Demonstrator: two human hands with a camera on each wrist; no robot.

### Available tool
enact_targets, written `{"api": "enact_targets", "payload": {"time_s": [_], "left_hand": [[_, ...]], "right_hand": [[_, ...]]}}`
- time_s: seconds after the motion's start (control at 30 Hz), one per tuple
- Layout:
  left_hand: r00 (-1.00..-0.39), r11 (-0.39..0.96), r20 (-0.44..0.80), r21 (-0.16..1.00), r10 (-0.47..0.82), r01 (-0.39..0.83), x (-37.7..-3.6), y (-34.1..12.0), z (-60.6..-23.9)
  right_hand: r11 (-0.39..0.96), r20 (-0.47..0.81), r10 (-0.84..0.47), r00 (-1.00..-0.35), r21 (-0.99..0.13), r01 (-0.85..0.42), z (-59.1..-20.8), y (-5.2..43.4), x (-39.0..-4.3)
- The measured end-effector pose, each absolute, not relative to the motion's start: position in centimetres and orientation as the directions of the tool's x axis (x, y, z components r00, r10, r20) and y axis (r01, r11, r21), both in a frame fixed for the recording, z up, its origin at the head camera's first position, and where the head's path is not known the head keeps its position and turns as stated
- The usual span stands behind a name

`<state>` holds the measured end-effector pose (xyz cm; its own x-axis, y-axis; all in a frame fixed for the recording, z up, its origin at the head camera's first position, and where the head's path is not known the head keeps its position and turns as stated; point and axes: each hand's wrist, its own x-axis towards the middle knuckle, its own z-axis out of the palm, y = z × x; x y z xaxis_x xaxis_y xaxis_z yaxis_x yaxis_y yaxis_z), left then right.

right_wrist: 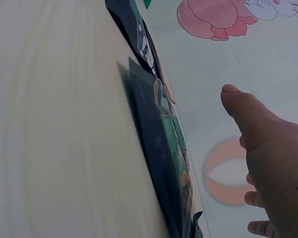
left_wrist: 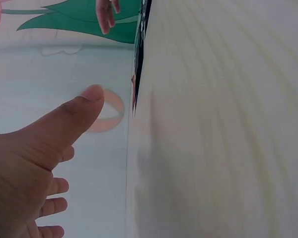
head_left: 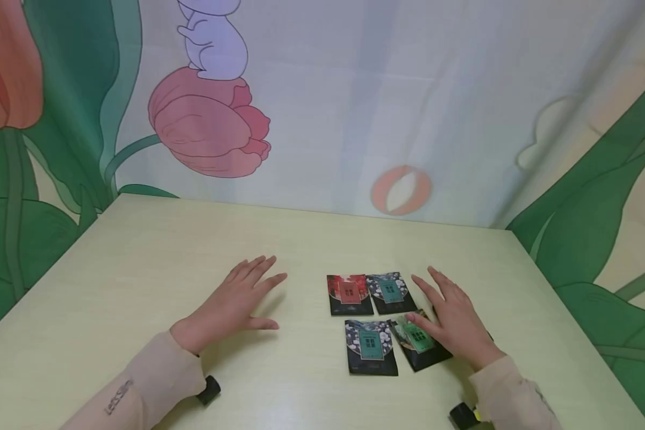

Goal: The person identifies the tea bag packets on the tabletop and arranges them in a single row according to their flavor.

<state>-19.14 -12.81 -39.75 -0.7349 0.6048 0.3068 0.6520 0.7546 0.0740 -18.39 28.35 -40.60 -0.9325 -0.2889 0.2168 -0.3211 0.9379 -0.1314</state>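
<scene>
Several flat tea-bag-like sachets lie on the table. A red-and-black sachet and a dark one with white blossoms and a teal label sit side by side at the back. In front is a second blossom sachet, with a green-labelled sachet tilted beside it. My right hand is over the green sachet's right part, fingers spread, and hides some of it. Left of the sachets, my left hand hovers over the table with fingers extended, holding nothing. In the right wrist view a dark corner shows beyond the green sachet.
The pale wooden table meets a printed curtain at its back edge. Black wrist devices show under both sleeves, one below the left cuff and one below the right.
</scene>
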Motion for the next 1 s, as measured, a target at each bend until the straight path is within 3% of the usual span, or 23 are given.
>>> {"api": "enact_targets", "payload": {"time_s": [0.33,0.57,1.0], "left_hand": [[-0.706,0.742,0.333,0.027,0.625,0.67,-19.2,-12.2,-39.1],[-0.677,0.724,0.362,0.011,0.64,0.69,-19.3,-11.3,-38.6],[-0.691,0.707,0.312,0.081,0.652,0.703,-19.8,-8.2,-38.4]], "right_hand": [[0.932,0.212,-0.291,-0.933,-0.156,-0.327,-39.9,27.9,-18.0],[0.914,0.278,-0.341,-0.898,-0.128,-0.386,-40.1,27.1,-17.8],[0.863,0.27,-0.442,-0.855,-0.132,-0.488,-40.6,24.3,-16.6]]}}
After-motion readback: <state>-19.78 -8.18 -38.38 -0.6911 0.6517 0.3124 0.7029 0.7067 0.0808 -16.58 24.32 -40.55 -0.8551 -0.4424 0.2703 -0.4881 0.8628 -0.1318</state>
